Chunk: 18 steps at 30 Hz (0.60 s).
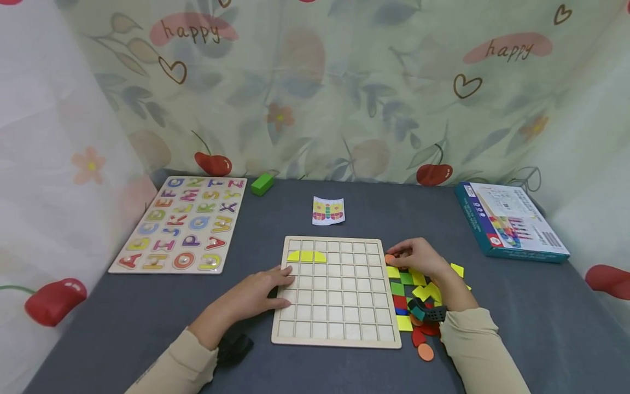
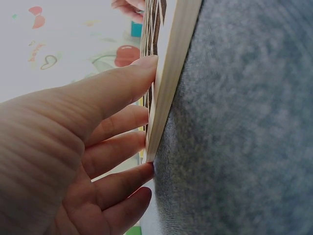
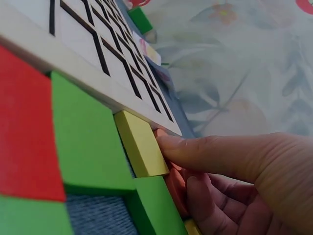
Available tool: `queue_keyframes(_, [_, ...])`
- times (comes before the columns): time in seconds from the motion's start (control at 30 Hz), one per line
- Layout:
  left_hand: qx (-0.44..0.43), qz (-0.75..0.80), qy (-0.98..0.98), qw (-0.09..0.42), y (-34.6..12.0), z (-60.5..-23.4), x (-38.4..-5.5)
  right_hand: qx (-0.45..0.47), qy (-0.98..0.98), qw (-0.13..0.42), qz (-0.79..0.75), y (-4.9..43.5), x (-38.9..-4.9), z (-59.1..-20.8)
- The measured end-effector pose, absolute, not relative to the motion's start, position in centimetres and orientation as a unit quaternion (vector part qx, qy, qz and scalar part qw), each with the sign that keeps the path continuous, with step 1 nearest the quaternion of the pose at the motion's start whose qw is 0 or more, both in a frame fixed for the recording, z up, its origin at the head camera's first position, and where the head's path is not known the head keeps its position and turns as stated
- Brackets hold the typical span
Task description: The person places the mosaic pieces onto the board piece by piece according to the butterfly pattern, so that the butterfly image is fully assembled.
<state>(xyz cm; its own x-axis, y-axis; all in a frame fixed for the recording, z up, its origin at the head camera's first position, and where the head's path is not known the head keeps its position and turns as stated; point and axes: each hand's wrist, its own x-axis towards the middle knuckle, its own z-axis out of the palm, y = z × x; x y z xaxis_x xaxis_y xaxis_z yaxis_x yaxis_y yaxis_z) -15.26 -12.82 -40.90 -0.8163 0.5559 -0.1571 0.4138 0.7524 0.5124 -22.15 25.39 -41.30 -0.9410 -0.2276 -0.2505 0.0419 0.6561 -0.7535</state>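
Note:
A wooden grid board (image 1: pixel 340 301) lies flat, with three yellow pieces (image 1: pixel 306 256) in its second row at the left. My left hand (image 1: pixel 253 293) rests against the board's left edge; its thumb and extended fingers touch the wooden side in the left wrist view. Beside the board's upper right corner, my right hand (image 1: pixel 422 258) pinches an orange disc (image 1: pixel 390 259) between thumb and curled fingers. Under and around that hand lie loose green, red, blue and yellow pieces; a yellow block (image 3: pixel 142 143) and a green block (image 3: pixel 88 134) sit against the board in the right wrist view.
A small butterfly pattern card (image 1: pixel 328 211) lies behind the board. To the left is an alphabet puzzle (image 1: pixel 193 227), with a green block (image 1: pixel 262 184) near its top corner. A boxed set (image 1: pixel 512 221) stands at the far right. Printed curtains surround the dark table.

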Motion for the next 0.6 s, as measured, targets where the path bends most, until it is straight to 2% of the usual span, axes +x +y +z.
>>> queue_keyframes(0.4, [0.261, 0.238, 0.922, 0.157, -12.75, -40.78, -15.25, -0.003, 0.865, 0.172, -0.472, 25.51, -22.22, -40.97])
queue_keyframes(0.6, [0.262, 0.241, 0.922, 0.156, -12.83, -40.89, -15.26, -0.016, 0.865, 0.172, -0.471, 25.1, -22.5, -40.51])
